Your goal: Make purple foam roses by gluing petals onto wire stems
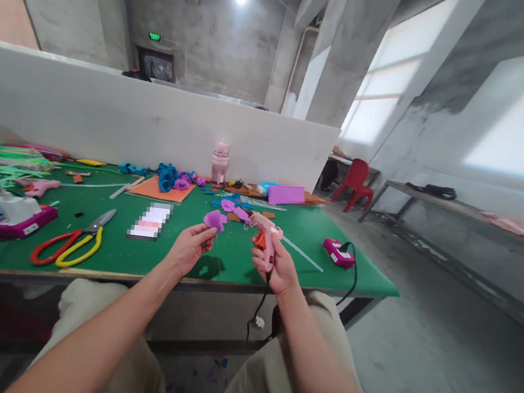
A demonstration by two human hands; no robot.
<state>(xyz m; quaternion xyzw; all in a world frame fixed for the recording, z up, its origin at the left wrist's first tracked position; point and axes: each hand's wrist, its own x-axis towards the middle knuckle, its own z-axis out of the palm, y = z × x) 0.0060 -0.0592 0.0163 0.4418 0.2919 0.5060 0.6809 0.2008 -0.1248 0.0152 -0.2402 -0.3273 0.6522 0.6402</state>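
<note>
My left hand (193, 247) pinches a small purple paper flower (214, 219) just above the front part of the green table (151, 259). Wrapped round the handle of a pink hot glue gun (269, 251) is my right hand (279, 265), with fingers at its orange trigger. The gun's nozzle points left, toward the flower, and stays apart from it. A clear glue stick (303, 253) sticks out behind the gun, and its black cord hangs below the table edge. Beyond my hands lie loose purple petals (230, 206) and blue pieces.
Scissors (77, 242) with red and yellow handles lie at left, near a purple power strip (22, 221) and another pink glue gun (38, 187). Blue paper flowers (167, 177) rest on orange sheets. A pink bottle (220, 163) stands by the white partition (157, 115). Another power strip (338, 253) sits at right.
</note>
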